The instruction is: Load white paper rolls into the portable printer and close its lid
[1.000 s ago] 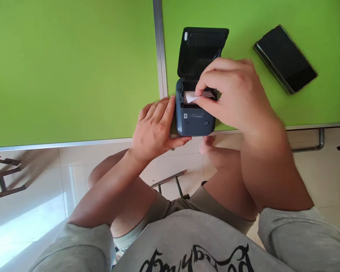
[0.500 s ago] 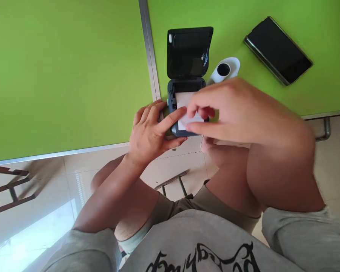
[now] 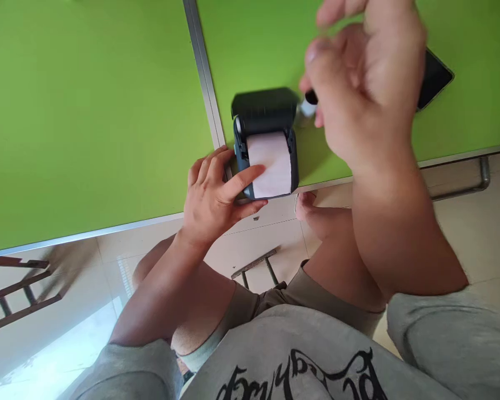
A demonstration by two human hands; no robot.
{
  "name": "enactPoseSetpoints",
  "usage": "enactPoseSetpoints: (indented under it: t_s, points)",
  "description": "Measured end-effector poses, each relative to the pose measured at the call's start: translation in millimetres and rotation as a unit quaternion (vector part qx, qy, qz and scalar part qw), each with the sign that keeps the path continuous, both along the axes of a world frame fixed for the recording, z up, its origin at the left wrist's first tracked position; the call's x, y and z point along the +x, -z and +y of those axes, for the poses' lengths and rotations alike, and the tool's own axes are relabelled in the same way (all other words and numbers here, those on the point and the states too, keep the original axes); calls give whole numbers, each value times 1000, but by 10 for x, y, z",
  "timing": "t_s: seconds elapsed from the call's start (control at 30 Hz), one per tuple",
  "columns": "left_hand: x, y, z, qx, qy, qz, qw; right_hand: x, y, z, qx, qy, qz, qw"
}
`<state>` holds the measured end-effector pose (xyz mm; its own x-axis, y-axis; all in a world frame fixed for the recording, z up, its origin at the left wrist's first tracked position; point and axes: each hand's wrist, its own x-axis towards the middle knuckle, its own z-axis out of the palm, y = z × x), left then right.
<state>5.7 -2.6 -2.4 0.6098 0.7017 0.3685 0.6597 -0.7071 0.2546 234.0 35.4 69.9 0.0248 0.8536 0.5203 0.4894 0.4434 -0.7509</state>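
Head view: left hand point(image 3: 210, 191), one, gripping the near left corner of one printer point(image 3: 294, 172), index finger on one paper strip point(image 3: 270, 166) across its top. Right hand point(image 3: 370, 89), one, raised right of the printer, fingers bent, blurred; grasp cannot be told. Lid point(image 3: 264, 104), one, tilted at the printer's far side. Beyond, rightward: one white roll point(image 3: 307, 108), one phone point(image 3: 438, 80), both partly hidden.

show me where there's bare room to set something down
Widest bare patch: the green table left of the metal strip. Smaller: between strip and right hand, beyond the printer lid. Crowded: around the left hand and printer, and by the partly hidden roll and phone.
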Motion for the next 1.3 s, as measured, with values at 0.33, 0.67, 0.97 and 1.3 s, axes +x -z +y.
enactPoseSetpoints:
  t_s: [0.33, 0.67, 0.97, 1.3]
  points:
    - [0, 17, -2, 13, 0, -10, 1000, 7, 367, -322, -147, 29, 111, 982]
    - [63, 52, 2, -29, -32, -3, 999, -1, 472, -219, -195, 4, 6, 981]
    - [118, -1, -8, -66, -67, 10, 996, 30, 400, -215, -195, -54, 3, 979]
    - [118, 20, 30, -83, -72, 0, 994, -7, 528, -228, -186, -7, -29, 982]
